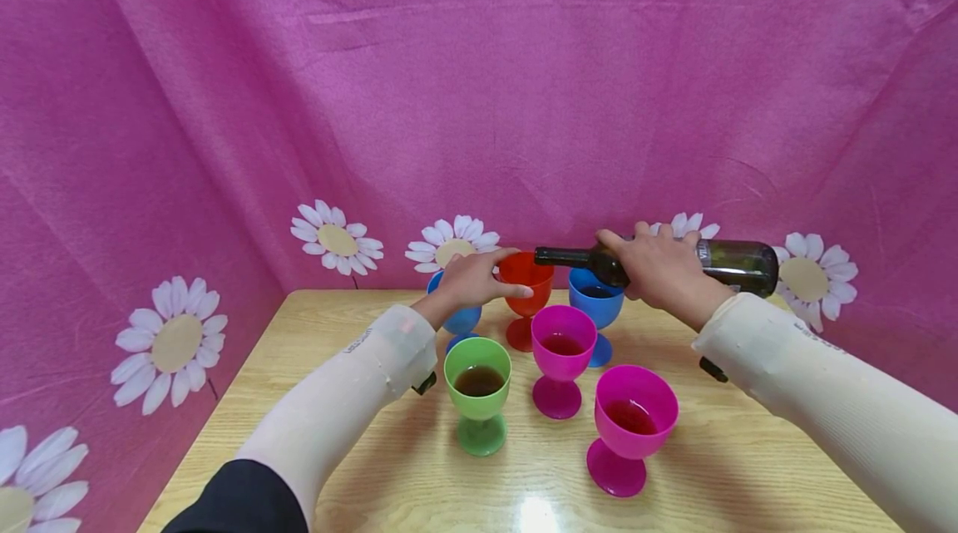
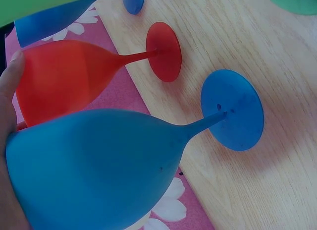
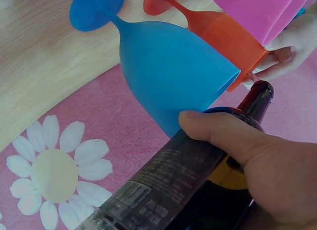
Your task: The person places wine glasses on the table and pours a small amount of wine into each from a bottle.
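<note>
My left hand [image 1: 471, 278] holds the red goblet [image 1: 540, 300] near its rim, thumb in front and fingers behind. The goblet's foot is on the table in the left wrist view. My right hand [image 1: 660, 268] grips a dark glass wine bottle [image 1: 741, 265] around its body. The bottle lies almost level, its mouth at the red goblet's rim. In the right wrist view a thin reddish stream [image 3: 253, 77] shows at the bottle mouth. A blue goblet [image 1: 596, 310] with dark liquid stands below the bottle's shoulder. Another blue goblet [image 1: 463, 320] is partly hidden behind my left hand.
Closer to me stand a green goblet [image 1: 479, 407] and two pink goblets, one in the middle [image 1: 560, 368] and one front right [image 1: 632, 440], each with some liquid. The wooden table [image 1: 389, 491] meets a pink flowered cloth [image 1: 479, 101] at the back and left.
</note>
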### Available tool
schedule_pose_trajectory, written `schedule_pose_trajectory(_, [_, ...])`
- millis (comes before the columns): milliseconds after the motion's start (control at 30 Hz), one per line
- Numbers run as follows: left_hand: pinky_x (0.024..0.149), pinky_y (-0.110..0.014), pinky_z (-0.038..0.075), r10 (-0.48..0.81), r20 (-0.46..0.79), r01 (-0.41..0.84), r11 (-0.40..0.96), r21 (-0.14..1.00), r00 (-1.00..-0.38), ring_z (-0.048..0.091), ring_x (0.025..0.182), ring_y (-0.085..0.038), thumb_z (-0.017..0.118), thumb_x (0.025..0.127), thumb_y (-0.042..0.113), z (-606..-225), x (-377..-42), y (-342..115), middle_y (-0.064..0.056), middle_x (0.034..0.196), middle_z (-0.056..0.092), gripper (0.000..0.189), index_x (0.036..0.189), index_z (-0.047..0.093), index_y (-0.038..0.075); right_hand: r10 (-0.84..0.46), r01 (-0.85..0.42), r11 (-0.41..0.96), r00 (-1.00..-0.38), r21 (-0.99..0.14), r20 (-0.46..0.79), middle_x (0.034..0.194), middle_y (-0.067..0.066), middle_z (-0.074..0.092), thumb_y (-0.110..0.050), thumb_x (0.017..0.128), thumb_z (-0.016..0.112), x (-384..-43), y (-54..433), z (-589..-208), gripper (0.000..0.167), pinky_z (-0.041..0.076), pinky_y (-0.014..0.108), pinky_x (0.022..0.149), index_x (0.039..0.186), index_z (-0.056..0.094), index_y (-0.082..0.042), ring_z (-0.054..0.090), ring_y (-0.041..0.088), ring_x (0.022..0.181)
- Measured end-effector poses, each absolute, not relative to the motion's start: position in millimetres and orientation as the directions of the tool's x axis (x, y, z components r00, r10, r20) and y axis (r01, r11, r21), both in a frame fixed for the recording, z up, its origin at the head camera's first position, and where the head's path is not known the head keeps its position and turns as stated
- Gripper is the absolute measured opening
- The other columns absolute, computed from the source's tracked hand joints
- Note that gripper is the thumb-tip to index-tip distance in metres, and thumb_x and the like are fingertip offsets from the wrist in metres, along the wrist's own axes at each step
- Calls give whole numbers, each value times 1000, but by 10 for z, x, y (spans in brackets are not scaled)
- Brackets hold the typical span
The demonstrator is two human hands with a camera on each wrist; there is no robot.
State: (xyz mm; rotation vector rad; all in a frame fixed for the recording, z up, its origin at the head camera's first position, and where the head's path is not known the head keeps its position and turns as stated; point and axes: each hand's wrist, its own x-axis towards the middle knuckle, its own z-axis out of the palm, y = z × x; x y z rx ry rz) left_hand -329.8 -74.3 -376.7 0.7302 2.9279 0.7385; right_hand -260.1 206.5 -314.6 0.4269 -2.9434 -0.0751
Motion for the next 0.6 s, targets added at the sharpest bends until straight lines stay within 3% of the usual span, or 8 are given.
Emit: schedule_pose_trajectory(600, [92,-41,41,457,88,447,782,434,-885,62,107,-17,71,84,71,-3789,-3319,-743,4,124,72,86,155,47,28,-279,-270,960,-948,79,151,106,26,56,-16,73,93,-2588,2048,-3138,83,41,80,88,143,49,-24,53,52,100])
